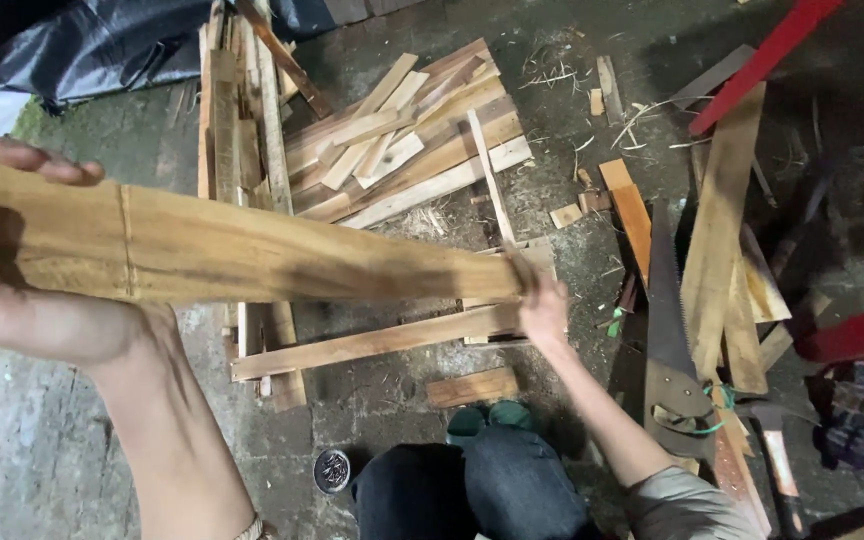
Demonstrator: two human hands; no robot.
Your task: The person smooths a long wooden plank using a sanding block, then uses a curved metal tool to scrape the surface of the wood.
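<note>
A long brown wooden plank (252, 248) stretches across the view, held up close to the camera. My left hand (22, 300) grips its near, wide end, with fingers curled over the top edge. My right hand (542, 300) holds the plank's far, narrow end from the right, above a low wooden frame (372, 342) that lies on the concrete floor. A dark line runs across the plank near my left hand.
A heap of cut wood strips (402, 140) lies behind the frame. A handsaw (667, 340), a hammer (777, 460) and loose boards (722, 230) lie to the right, beside red metal bars (762, 60). A small round tin (332, 470) sits by my knees.
</note>
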